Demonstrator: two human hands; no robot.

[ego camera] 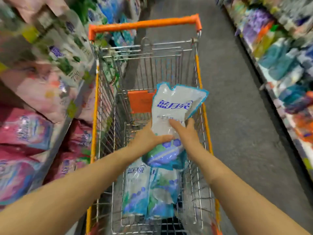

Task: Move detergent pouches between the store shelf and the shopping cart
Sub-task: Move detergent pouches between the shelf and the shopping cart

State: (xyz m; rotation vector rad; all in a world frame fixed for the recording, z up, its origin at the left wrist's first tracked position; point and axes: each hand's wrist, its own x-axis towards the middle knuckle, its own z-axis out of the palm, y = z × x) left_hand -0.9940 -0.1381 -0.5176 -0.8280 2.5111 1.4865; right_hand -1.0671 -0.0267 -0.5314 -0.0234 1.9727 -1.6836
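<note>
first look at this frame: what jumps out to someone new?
A white-and-blue detergent pouch sits dead centre, gripped at its lower half by the left hand and right hand above the wire cart. The cart's orange handle stands out at top centre, and two more pouches lie in the basket nearer the person. Blurred pink pouches fill the left shelf.

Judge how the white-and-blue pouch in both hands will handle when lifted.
Probably floppy: the held pouch bends where the left hand and right hand grip it. Likely heavy for its size, since both hands hold it. Its glossy film may be slippery.
</note>
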